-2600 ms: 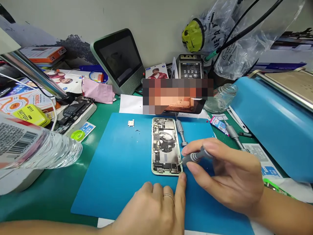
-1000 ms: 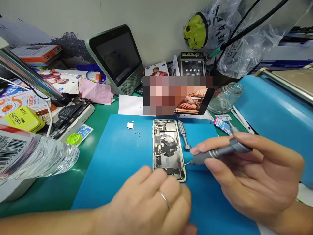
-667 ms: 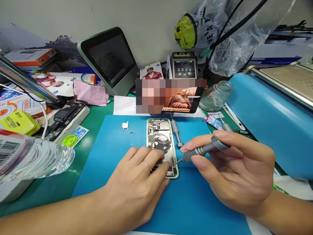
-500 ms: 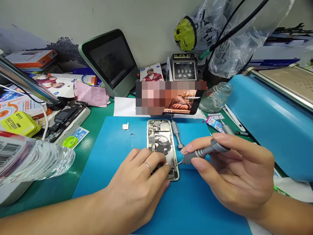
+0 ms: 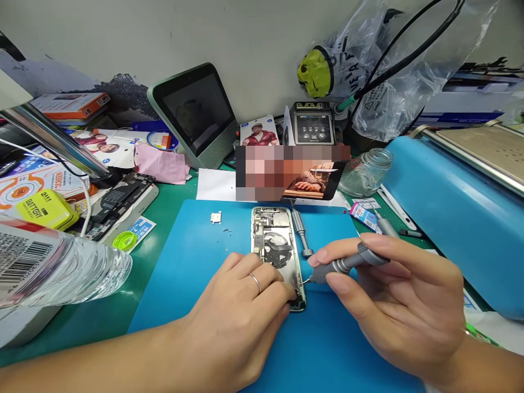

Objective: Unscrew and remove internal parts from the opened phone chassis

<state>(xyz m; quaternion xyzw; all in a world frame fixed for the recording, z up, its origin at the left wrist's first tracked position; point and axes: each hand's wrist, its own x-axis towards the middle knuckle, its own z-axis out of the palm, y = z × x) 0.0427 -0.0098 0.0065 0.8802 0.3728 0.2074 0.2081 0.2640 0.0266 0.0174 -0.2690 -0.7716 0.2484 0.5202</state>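
Observation:
An opened phone (image 5: 282, 240) lies on a blue mat (image 5: 184, 284), its inner boards and a round dark coil area exposed. Over its lower part my left hand (image 5: 254, 305) is closed, fingers curled against the phone; the fingertips are partly hidden. My right hand (image 5: 405, 305) grips a grey screwdriver (image 5: 341, 265) between thumb and fingers, nearly level. The thin tip of this tool meets the phone's lower right edge. A second grey screwdriver (image 5: 302, 232) lies along the phone's right side. Left of the phone rest a small metal plate (image 5: 216, 218) and several tiny parts (image 5: 227, 230).
Behind the phone a screen (image 5: 313, 180) shows a video. A clear bottle (image 5: 90, 267) stands at left, near another opened phone (image 5: 123, 202) and a yellow battery box (image 5: 47, 210). A glass jar (image 5: 366, 172) and a blue machine (image 5: 446, 218) stand at right.
The camera view has tilted slightly, so everything sits a little lower and further right. Both hands keep nearly the same places at the phone, the screwdriver tip still at its lower right edge.

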